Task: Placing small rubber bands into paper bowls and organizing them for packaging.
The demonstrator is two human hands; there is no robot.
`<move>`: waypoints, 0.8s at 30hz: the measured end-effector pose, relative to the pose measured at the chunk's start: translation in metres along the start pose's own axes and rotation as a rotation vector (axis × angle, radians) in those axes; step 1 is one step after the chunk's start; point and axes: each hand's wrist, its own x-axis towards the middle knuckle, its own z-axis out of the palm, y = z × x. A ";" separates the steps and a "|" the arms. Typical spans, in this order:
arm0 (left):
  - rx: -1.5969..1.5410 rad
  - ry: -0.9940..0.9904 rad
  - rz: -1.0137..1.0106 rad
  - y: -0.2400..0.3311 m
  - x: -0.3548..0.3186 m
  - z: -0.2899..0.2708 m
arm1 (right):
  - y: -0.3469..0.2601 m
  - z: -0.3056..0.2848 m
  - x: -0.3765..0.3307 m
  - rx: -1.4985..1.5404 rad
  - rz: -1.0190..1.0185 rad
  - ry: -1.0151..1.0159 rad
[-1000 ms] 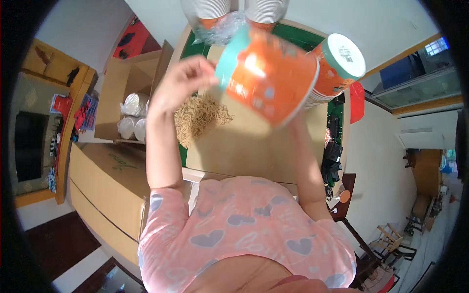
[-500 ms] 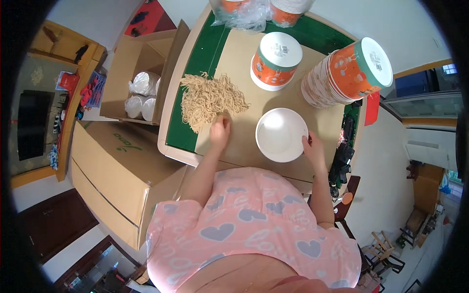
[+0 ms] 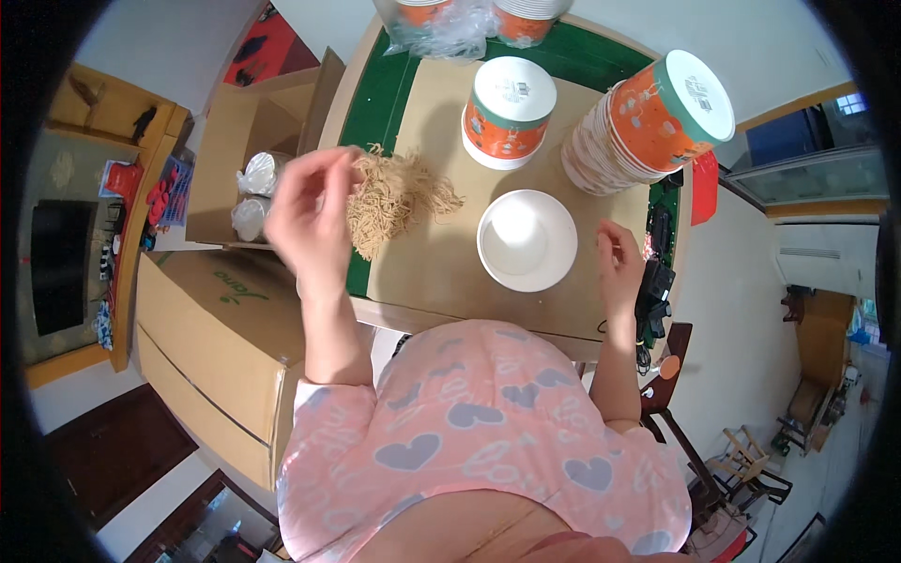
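Observation:
A tangled pile of thin tan strands (image 3: pixel 399 202) lies on the left of the table. My left hand (image 3: pixel 314 211) is raised beside the pile's left edge, partly over it and slightly blurred. Its fingers are bent but apart, and I see nothing in them. A white round paper bowl (image 3: pixel 527 241) stands mouth up in front of me, with a bare inside. Just right of the bowl, apart from its rim, my right hand (image 3: pixel 620 267) hovers with loosely bent fingers and holds nothing.
Upside-down orange bowls (image 3: pixel 510 113) stand behind the white one. A tall leaning stack of bowls (image 3: pixel 648 127) is at the right, near black cables and adapters (image 3: pixel 660 281). Clear plastic wrapping (image 3: pixel 441 33) lies at the far edge. Cardboard boxes (image 3: pixel 211 361) stand left of the table.
My left hand has lifted from the near edge of the strand pile and swung up to the left. My right hand has let go of the bowl's rim and moved slightly right.

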 end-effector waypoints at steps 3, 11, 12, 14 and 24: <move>-0.142 -0.009 0.147 0.031 -0.018 -0.003 | -0.041 0.006 -0.009 0.042 -0.276 0.007; -0.182 0.288 0.386 0.066 -0.007 -0.008 | -0.113 0.028 -0.018 0.344 -0.426 -0.110; -0.195 0.272 0.477 0.067 -0.009 -0.010 | -0.116 0.030 -0.018 0.363 -0.447 -0.131; -0.123 -0.063 0.348 0.062 -0.023 -0.010 | -0.115 0.037 -0.019 0.365 -0.541 -0.114; 0.057 -0.781 -0.299 0.012 -0.106 -0.001 | -0.077 0.057 -0.071 0.376 0.059 -0.781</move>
